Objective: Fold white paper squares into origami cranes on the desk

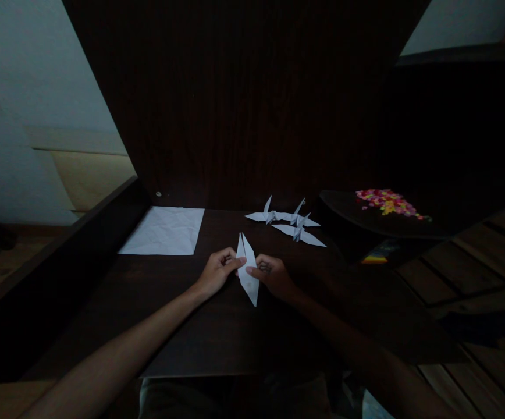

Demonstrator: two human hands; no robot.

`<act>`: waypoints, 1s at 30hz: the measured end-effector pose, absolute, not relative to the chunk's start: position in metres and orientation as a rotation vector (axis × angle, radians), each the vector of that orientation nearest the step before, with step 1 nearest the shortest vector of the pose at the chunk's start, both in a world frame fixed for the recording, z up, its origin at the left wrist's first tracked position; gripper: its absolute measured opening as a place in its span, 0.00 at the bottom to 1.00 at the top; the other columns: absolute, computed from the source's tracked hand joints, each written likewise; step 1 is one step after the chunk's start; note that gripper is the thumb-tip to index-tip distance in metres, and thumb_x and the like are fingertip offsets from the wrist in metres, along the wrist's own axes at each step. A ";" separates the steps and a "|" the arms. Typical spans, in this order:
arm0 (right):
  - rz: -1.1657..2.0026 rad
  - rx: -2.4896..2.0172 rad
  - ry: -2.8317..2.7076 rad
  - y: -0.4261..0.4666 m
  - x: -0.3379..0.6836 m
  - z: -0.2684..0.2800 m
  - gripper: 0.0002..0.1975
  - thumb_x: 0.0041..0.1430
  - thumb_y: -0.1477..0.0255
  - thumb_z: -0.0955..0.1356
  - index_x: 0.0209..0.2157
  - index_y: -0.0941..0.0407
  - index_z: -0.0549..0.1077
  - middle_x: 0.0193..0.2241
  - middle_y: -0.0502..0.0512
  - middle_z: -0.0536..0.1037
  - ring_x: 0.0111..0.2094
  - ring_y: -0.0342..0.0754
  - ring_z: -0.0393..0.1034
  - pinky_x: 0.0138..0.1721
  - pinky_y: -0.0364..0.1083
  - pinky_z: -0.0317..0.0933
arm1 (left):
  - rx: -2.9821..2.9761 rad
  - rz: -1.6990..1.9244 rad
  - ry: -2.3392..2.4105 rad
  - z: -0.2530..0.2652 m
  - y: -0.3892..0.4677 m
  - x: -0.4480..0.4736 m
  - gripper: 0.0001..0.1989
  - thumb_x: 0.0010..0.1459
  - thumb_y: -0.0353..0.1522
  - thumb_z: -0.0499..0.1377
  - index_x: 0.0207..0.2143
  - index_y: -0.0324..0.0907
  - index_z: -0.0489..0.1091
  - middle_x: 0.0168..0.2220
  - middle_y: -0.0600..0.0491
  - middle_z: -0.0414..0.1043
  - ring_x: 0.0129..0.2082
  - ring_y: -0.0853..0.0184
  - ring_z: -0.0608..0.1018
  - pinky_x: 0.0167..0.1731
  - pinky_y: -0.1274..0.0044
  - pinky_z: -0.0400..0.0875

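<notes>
L hand and R hand pinched the folded paper betw. them, prob. mid-fold; next move seemed to need exact creasing.

Has a bare left hand and a bare right hand, slim bare forearms narrowing at the wrists, and wears, at the near edge of the scene, dark cloth too shadowed to show its cut.
</notes>
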State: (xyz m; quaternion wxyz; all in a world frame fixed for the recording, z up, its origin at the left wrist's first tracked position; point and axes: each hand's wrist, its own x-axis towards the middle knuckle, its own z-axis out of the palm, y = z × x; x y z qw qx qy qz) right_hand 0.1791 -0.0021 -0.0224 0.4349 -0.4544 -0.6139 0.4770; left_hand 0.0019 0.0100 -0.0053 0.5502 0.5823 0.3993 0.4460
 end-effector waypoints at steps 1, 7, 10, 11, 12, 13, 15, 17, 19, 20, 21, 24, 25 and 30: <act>1.178 -1.132 -1.513 -0.002 0.178 -0.023 0.16 0.47 0.61 0.72 0.20 0.56 0.65 0.16 0.44 0.65 0.19 0.38 0.58 0.21 0.40 0.53 | 1.360 1.061 0.940 -0.006 0.010 0.002 0.15 0.50 0.39 0.63 0.20 0.40 0.64 0.19 0.59 0.67 0.22 0.72 0.69 0.26 0.79 0.62; 1.293 -1.128 -1.448 -0.005 0.175 -0.021 0.15 0.47 0.60 0.71 0.22 0.55 0.66 0.16 0.45 0.69 0.16 0.39 0.59 0.15 0.40 0.54 | 1.294 1.054 0.926 -0.001 0.008 0.004 0.16 0.48 0.41 0.64 0.21 0.40 0.65 0.19 0.59 0.68 0.21 0.71 0.69 0.26 0.79 0.63; 1.343 -1.114 -1.454 -0.007 0.176 -0.018 0.16 0.46 0.59 0.72 0.23 0.55 0.67 0.17 0.46 0.71 0.15 0.40 0.61 0.14 0.40 0.55 | 1.308 1.043 0.911 0.002 0.007 0.004 0.16 0.48 0.43 0.64 0.24 0.40 0.67 0.20 0.58 0.69 0.22 0.71 0.70 0.25 0.79 0.64; 1.355 -1.111 -1.458 -0.007 0.176 -0.018 0.16 0.46 0.59 0.72 0.23 0.56 0.67 0.18 0.46 0.71 0.15 0.40 0.61 0.14 0.40 0.56 | 1.310 1.047 0.903 0.003 0.006 0.004 0.16 0.48 0.43 0.64 0.25 0.39 0.68 0.21 0.58 0.69 0.23 0.71 0.70 0.26 0.79 0.64; 1.364 -1.109 -1.462 -0.008 0.176 -0.018 0.15 0.46 0.59 0.72 0.23 0.56 0.67 0.18 0.46 0.71 0.16 0.40 0.62 0.14 0.39 0.56 | 1.312 1.053 0.895 0.003 0.006 0.004 0.16 0.49 0.43 0.64 0.27 0.39 0.69 0.23 0.57 0.70 0.24 0.71 0.71 0.27 0.79 0.65; 1.373 -1.104 -1.466 -0.008 0.176 -0.017 0.15 0.46 0.60 0.72 0.24 0.56 0.67 0.18 0.46 0.71 0.16 0.39 0.62 0.15 0.39 0.56 | 1.315 1.055 0.889 0.004 0.006 0.004 0.16 0.49 0.43 0.64 0.29 0.39 0.70 0.25 0.57 0.71 0.25 0.70 0.72 0.28 0.79 0.65; 1.389 -1.091 -1.471 -0.010 0.176 -0.017 0.15 0.46 0.60 0.72 0.24 0.56 0.68 0.19 0.46 0.72 0.16 0.39 0.62 0.15 0.39 0.57 | 1.322 1.052 0.876 0.003 0.006 0.004 0.16 0.49 0.43 0.64 0.30 0.39 0.71 0.27 0.55 0.73 0.28 0.69 0.73 0.29 0.79 0.65; 1.394 -1.083 -1.478 -0.011 0.176 -0.017 0.15 0.47 0.60 0.72 0.24 0.56 0.68 0.18 0.46 0.71 0.17 0.39 0.62 0.16 0.39 0.58 | 1.319 1.048 0.866 0.002 0.007 0.004 0.16 0.49 0.43 0.64 0.31 0.39 0.72 0.28 0.55 0.73 0.29 0.68 0.73 0.29 0.79 0.65; 1.384 -1.082 -1.486 -0.012 0.176 -0.017 0.15 0.47 0.60 0.72 0.24 0.56 0.68 0.18 0.45 0.71 0.17 0.39 0.63 0.16 0.39 0.57 | 1.308 1.057 0.863 0.000 0.007 0.004 0.16 0.48 0.43 0.64 0.29 0.38 0.72 0.27 0.55 0.72 0.28 0.69 0.72 0.28 0.79 0.64; 1.378 -1.082 -1.493 -0.012 0.176 -0.016 0.15 0.48 0.60 0.72 0.24 0.56 0.68 0.18 0.46 0.71 0.17 0.39 0.63 0.16 0.39 0.57 | 1.299 1.062 0.866 -0.001 0.008 0.004 0.15 0.48 0.42 0.65 0.28 0.38 0.72 0.26 0.56 0.71 0.27 0.69 0.72 0.28 0.79 0.64; 1.377 -1.080 -1.500 -0.012 0.176 -0.016 0.16 0.48 0.59 0.72 0.24 0.56 0.68 0.18 0.46 0.71 0.17 0.39 0.62 0.16 0.39 0.57 | 1.287 1.068 0.871 -0.001 0.008 0.004 0.15 0.48 0.42 0.65 0.27 0.38 0.71 0.25 0.56 0.70 0.27 0.70 0.71 0.29 0.79 0.63; 1.376 -1.085 -1.524 -0.012 0.177 -0.015 0.16 0.48 0.59 0.72 0.24 0.56 0.68 0.17 0.45 0.69 0.16 0.39 0.61 0.15 0.39 0.56 | 1.251 1.074 0.884 -0.003 0.009 0.003 0.15 0.48 0.42 0.65 0.25 0.38 0.70 0.24 0.57 0.69 0.25 0.70 0.70 0.28 0.79 0.62; 1.367 -1.090 -1.528 -0.012 0.177 -0.015 0.16 0.48 0.59 0.72 0.24 0.56 0.67 0.17 0.45 0.69 0.15 0.39 0.61 0.15 0.39 0.55 | 1.244 1.075 0.886 -0.004 0.009 0.003 0.16 0.48 0.42 0.65 0.25 0.38 0.70 0.24 0.57 0.69 0.25 0.70 0.70 0.28 0.79 0.62; 1.319 -1.091 -1.552 -0.011 0.177 -0.016 0.15 0.50 0.60 0.71 0.23 0.56 0.66 0.16 0.45 0.67 0.15 0.39 0.60 0.15 0.40 0.55 | 1.240 1.085 0.889 -0.005 0.009 0.003 0.16 0.48 0.42 0.65 0.25 0.38 0.69 0.24 0.56 0.70 0.25 0.71 0.70 0.29 0.79 0.62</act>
